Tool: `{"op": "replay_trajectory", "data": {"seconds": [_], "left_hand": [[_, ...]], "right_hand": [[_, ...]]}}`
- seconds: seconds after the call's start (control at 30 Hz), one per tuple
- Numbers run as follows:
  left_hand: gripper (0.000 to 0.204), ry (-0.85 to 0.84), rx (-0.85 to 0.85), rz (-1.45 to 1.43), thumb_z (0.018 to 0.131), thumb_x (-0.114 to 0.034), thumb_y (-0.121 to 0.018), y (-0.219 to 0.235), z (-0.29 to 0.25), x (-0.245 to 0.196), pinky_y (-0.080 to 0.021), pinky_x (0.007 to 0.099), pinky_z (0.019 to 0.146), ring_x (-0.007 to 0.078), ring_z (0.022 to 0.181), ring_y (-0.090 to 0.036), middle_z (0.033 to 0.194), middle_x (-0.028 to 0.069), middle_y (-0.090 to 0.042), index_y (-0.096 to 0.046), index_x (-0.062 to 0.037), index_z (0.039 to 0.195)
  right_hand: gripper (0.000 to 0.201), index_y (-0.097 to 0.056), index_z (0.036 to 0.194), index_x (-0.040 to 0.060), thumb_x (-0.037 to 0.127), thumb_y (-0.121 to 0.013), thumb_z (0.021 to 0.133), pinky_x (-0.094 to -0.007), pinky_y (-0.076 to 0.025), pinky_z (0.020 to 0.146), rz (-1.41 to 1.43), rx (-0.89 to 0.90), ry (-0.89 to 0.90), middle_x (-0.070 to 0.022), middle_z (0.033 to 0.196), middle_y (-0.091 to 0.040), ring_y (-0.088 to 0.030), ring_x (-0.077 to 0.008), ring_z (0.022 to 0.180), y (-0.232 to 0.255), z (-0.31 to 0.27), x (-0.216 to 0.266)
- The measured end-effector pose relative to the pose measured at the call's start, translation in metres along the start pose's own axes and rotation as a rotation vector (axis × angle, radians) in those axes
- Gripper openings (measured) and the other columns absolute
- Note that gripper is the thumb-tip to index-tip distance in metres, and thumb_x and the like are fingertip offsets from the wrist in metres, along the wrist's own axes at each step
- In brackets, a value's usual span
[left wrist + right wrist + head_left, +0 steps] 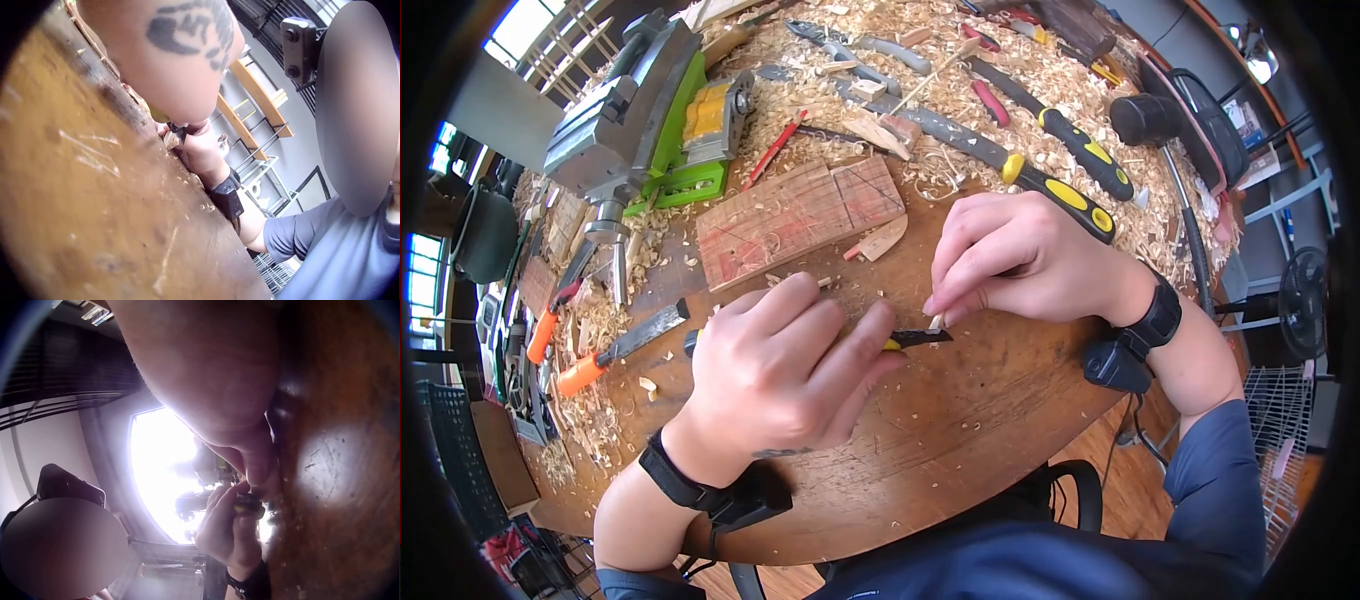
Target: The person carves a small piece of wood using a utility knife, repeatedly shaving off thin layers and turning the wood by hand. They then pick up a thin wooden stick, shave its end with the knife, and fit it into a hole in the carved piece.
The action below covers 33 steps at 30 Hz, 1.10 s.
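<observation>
In the head view my left hand (775,372) grips a utility knife (924,338) with a dark blade; a bit of its yellow and black body shows by the fingers. The blade points right, low over the wooden table (960,430). My right hand (1040,255) pinches a small pale piece of wood (938,322) between thumb and fingertips, right at the blade. Most of that piece is hidden by the fingers. In the left wrist view the right hand (203,153) meets the knife close over the tabletop.
Behind the hands lies a reddish wood block (800,222) with pencil lines. A vise (615,130) stands at the left, with an orange-handled chisel (625,345) nearer me. Wood shavings, rasps (970,140), a red pencil (775,150) and a black mallet (1145,120) lie across the back.
</observation>
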<state>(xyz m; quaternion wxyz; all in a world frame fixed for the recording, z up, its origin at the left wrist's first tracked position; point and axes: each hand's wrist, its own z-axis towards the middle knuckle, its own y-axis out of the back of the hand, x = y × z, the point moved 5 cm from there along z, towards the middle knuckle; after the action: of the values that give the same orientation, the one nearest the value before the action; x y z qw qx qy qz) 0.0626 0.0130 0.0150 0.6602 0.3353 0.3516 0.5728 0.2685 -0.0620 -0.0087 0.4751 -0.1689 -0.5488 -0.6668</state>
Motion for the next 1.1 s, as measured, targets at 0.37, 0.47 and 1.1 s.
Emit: {"op": "replay_trajectory", "data": {"seconds": [0.37, 0.47, 1.1], "left_hand": [[0.043, -0.021, 0.029, 0.023, 0.071, -0.023, -0.089, -0.003, 0.001, -0.008, -0.045, 0.0333, 0.052, 0.0202, 0.063, -0.053, 0.07, 0.0003, -0.052, -0.082, -0.0041, 0.109], [0.044, -0.027, 0.021, 0.029, 0.071, -0.024, -0.089, -0.003, -0.001, -0.008, -0.045, 0.0331, 0.051, 0.0196, 0.064, -0.053, 0.07, -0.0004, -0.051, -0.081, -0.0042, 0.11], [0.04, -0.016, 0.055, 0.012, 0.072, -0.026, -0.091, 0.0, -0.005, 0.0, -0.048, 0.0345, 0.054, 0.021, 0.067, -0.057, 0.073, 0.0012, -0.058, -0.081, -0.0049, 0.105]], "right_hand": [[0.015, -0.087, 0.095, 0.0114, 0.003, -0.089, 0.082, -0.0345, -0.058, 0.079, -0.03, 0.005, -0.008, -0.0029, 0.095, -0.078, -0.072, -0.0209, 0.089, -0.001, 0.0, 0.001], [0.015, -0.087, 0.094, 0.0116, 0.003, -0.088, 0.082, -0.0347, -0.058, 0.079, -0.033, 0.007, -0.02, -0.0026, 0.094, -0.078, -0.072, -0.0209, 0.089, -0.001, 0.001, 0.001], [0.022, -0.089, 0.098, 0.0112, -0.002, -0.088, 0.08, -0.0333, -0.056, 0.079, 0.01, -0.013, -0.043, -0.0016, 0.093, -0.078, -0.071, -0.0192, 0.088, -0.003, -0.002, 0.0]]}}
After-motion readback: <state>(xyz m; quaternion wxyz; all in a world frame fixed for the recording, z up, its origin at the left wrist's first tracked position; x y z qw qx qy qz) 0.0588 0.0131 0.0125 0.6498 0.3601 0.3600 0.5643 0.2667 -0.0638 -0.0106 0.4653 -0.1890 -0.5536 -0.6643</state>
